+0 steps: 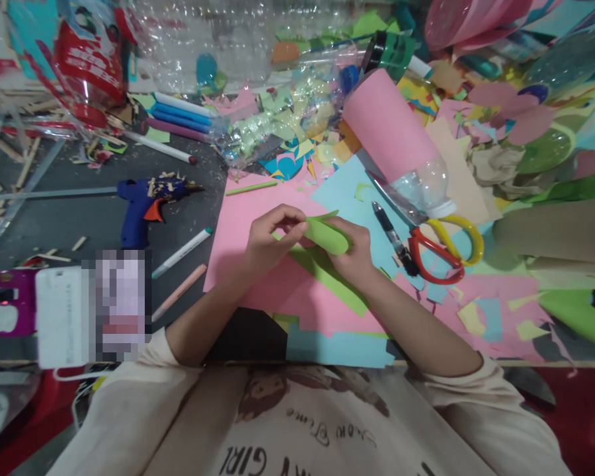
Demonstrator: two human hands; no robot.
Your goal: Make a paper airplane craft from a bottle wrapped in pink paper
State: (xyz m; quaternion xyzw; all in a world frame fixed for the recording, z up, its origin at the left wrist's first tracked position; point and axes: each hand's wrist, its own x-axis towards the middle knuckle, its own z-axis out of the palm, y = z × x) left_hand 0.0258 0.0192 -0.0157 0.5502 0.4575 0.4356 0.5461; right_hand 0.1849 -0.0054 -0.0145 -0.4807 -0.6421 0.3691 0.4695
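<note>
Both my hands hold a light green paper piece [328, 237] with a rounded end, curled over at its upper edge. My left hand [276, 238] pinches its left side between thumb and fingers. My right hand [353, 250] grips the piece from the right, its fingers partly hidden behind the paper. Beneath my hands, a longer green paper strip [344, 289] lies slantwise on a pink sheet [248, 231]. A light blue sheet [342, 192] lies just beyond, to the right.
Right of my hands are scissors [439, 254], a black marker [394, 238] and a pink-wrapped bottle [391, 125]. A blue glue gun [143, 205] and loose pens [183, 252] lie left. Paper scraps [297, 162] and clear plastic bottles [198, 39] crowd the back.
</note>
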